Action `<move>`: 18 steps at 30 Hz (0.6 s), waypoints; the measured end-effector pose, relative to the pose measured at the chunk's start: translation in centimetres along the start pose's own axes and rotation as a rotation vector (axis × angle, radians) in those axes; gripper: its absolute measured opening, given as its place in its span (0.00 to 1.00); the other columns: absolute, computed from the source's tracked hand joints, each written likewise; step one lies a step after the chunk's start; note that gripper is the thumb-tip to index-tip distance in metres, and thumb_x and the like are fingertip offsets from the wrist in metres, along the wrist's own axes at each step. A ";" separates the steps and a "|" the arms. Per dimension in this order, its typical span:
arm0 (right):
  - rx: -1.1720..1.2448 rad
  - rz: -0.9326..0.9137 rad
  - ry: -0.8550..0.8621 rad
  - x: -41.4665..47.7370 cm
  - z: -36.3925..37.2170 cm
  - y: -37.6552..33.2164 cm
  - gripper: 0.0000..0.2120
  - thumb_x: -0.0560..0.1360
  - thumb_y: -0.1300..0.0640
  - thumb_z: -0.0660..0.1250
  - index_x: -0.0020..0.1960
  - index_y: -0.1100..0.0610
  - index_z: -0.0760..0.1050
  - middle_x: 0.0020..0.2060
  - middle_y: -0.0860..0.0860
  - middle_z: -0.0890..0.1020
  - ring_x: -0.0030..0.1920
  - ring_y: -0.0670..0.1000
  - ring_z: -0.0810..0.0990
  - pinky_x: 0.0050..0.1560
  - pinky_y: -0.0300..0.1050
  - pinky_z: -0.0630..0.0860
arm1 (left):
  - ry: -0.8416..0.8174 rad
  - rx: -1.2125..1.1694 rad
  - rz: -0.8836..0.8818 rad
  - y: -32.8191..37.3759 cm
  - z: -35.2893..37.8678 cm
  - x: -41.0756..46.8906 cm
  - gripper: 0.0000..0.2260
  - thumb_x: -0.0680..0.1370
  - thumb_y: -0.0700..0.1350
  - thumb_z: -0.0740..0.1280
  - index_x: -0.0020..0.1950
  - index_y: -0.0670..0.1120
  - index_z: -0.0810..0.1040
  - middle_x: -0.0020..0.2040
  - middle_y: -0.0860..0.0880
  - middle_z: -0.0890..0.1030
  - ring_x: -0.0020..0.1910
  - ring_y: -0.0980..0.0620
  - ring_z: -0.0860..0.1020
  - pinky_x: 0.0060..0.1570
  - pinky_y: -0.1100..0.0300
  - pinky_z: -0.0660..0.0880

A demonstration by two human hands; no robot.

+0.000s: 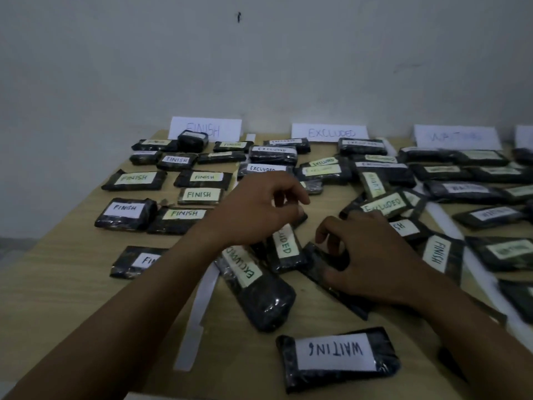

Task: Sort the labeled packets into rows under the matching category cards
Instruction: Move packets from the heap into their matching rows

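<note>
Three white category cards lean on the wall: FINISH (205, 129), EXCLUDED (330, 132) and WAITING (457, 137). Rows of dark labeled packets lie under each. Mid-table, my left hand (259, 210) hovers with loosely curled fingers over an EXCLUDED packet (285, 245), and nothing shows between fingers and thumb. My right hand (370, 256) curls fingers and thumb round a dark packet (315, 256) whose label is hidden. Another EXCLUDED packet (259, 287) lies slanted under my left wrist. A WAITING packet (336, 355) lies nearest me, its label upside down.
White paper strips (199, 310) mark the column borders on the wooden table (72, 298). A tilted EXCLUDED packet (383, 204) and a FINISH packet (439, 252) lie mixed near my right hand. A fourth card (524, 136) shows at the far right edge.
</note>
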State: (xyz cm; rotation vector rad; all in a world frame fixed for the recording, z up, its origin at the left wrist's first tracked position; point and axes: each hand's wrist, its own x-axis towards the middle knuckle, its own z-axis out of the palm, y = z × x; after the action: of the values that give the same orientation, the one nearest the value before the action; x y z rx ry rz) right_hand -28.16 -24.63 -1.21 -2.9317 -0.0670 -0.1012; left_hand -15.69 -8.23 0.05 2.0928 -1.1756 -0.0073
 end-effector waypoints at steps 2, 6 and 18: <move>0.013 0.001 -0.011 -0.1 0.1 0.2 0.24 0.65 0.32 0.66 0.57 0.40 0.66 0.41 0.39 0.76 0.47 0.43 0.68 0.56 0.44 0.63 | 0.054 -0.014 -0.023 -0.1 0.9 0.7 0.05 0.74 0.44 0.70 0.48 0.53 0.82 0.42 0.57 0.80 0.41 0.58 0.77 0.38 0.71 0.69; 0.005 0.002 -0.056 -0.3 0.5 0.1 0.27 0.64 0.32 0.68 0.59 0.41 0.68 0.44 0.39 0.74 0.49 0.45 0.68 0.56 0.43 0.61 | 0.078 -0.022 -0.041 -0.7 2.6 0.6 0.04 0.74 0.43 0.71 0.48 0.50 0.82 0.43 0.55 0.80 0.40 0.57 0.76 0.37 0.74 0.67; 0.823 0.314 0.368 0.6 0.6 2.1 0.02 0.73 0.57 0.68 0.42 0.52 0.79 0.31 0.56 0.82 0.36 0.60 0.80 0.38 0.54 0.78 | 0.282 -0.152 -0.050 -1.5 3.5 -0.1 0.04 0.76 0.41 0.69 0.47 0.49 0.82 0.44 0.54 0.79 0.41 0.57 0.76 0.40 0.73 0.68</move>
State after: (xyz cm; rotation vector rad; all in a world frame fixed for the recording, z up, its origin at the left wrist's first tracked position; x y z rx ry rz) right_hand -27.41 -26.57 -2.20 -2.0339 0.3269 -0.4411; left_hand -15.78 -9.71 -3.42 1.9158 -0.9238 0.1646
